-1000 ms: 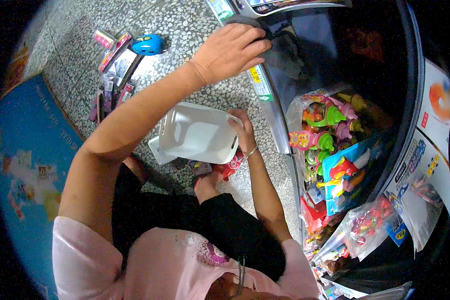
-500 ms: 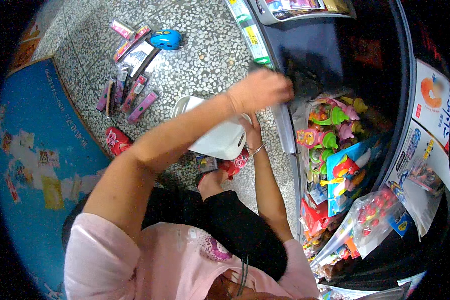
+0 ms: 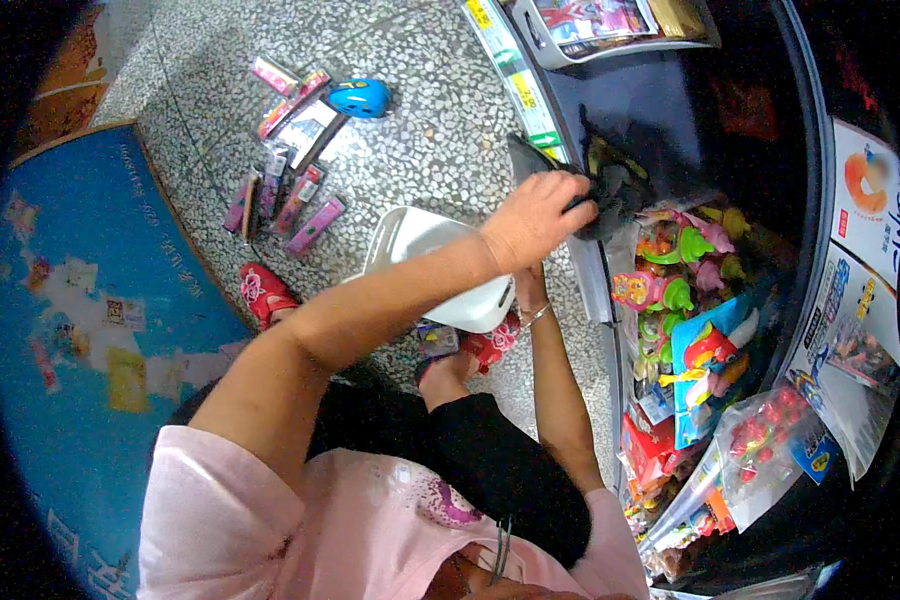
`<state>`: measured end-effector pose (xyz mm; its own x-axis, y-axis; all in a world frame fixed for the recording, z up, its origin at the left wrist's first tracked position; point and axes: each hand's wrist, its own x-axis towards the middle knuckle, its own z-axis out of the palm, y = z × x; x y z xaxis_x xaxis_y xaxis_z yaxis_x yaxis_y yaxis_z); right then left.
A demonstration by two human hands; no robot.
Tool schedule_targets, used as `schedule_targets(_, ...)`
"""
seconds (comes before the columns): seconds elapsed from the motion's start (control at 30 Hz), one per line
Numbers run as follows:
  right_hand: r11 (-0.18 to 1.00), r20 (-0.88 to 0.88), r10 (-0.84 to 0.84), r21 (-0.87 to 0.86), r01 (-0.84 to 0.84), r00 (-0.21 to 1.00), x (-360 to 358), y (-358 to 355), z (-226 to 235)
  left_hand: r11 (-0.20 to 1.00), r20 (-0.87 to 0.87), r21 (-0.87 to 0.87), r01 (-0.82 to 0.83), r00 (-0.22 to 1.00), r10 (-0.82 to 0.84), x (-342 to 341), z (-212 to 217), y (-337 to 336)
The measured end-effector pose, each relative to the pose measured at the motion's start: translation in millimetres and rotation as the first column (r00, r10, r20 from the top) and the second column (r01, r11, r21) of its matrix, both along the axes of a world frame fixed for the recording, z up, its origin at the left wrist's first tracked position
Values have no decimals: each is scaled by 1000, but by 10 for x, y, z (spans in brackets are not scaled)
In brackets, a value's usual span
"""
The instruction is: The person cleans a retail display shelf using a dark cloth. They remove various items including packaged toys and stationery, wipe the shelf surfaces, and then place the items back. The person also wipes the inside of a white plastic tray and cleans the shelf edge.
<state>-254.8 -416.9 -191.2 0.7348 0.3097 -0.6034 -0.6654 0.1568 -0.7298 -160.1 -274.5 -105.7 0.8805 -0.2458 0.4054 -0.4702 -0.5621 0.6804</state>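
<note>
My left hand [image 3: 540,218] reaches across to the right, its fingers closed on a dark cloth [image 3: 618,178] that lies over the shelf edge. Part of the cloth spreads onto the dark shelf surface [image 3: 660,115]. Below that forearm, my right hand [image 3: 532,287] grips the near right end of a white plastic basket [image 3: 485,308], most of its fingers hidden. The basket is held tilted above the speckled floor, and my left forearm covers part of it. Beside the cloth, candy toys with green and pink tops [image 3: 670,245] stand on the shelf.
Several slim packages [image 3: 315,225] and a blue rounded object [image 3: 360,98] lie on the floor at the far left. A blue board [image 3: 160,290] stands at left. Another white basket [image 3: 630,48] holding packets sits at the far end of the shelf. Bagged toys [image 3: 705,370] fill its near part.
My left hand has come slightly nearer, and its blur has gone. More of the dark cloth now shows on the shelf. My right hand still holds the basket. The whole view has shifted a little.
</note>
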Motion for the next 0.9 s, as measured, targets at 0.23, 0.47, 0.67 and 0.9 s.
schedule_targets(0.23, 978, 55, 103, -187, -91, 993, 68, 15, 47, 998, -111, 59, 24, 994, -18, 10, 108, 30)
schedule_targets(0.47, 967, 74, 78, -247, -58, 994, 65, 91, 165, 997, -133, 82, 3, 991, 8, -15, 134, 15)
schedule_targets(0.67, 987, 165, 98, -144, -74, 981, 85, 38, 63, 997, -120, 75, -24, 992, 33, -11, 151, -6)
schedule_targets(0.9, 990, 69, 56, -132, -47, 996, -159, -125, -453, 995, -119, 100, -25, 992, 37, -12, 156, -28)
